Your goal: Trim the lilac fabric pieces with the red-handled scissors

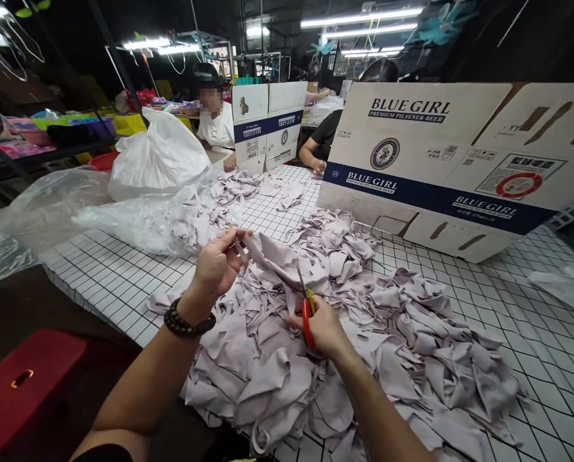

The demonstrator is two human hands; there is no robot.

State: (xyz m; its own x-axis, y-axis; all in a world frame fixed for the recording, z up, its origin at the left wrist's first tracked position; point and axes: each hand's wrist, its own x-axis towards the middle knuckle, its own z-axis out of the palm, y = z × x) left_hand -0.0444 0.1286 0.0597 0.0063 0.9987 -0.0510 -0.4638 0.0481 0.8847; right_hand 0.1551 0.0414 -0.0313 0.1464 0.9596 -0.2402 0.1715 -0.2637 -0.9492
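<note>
My left hand (219, 262) pinches the edge of a pale mauve fabric piece (272, 255), lifting it above the heap. In my right hand (326, 326) are scissors (308, 317) with red and yellow handles, their blades pointing up beside the lower end of that piece. Whether the blades touch the cloth I cannot tell. Beneath both hands spreads a large pile of similar mauve fabric pieces (248, 369), some with thin straps. A braided bracelet circles my left wrist.
Two printed cardboard sheets (412, 144) (251, 141) stand on the grid-patterned table (118, 282). White plastic bags (156, 157) lie at the left. A red stool (31, 385) is at lower left. Two people sit across the table, partly hidden by the cardboard.
</note>
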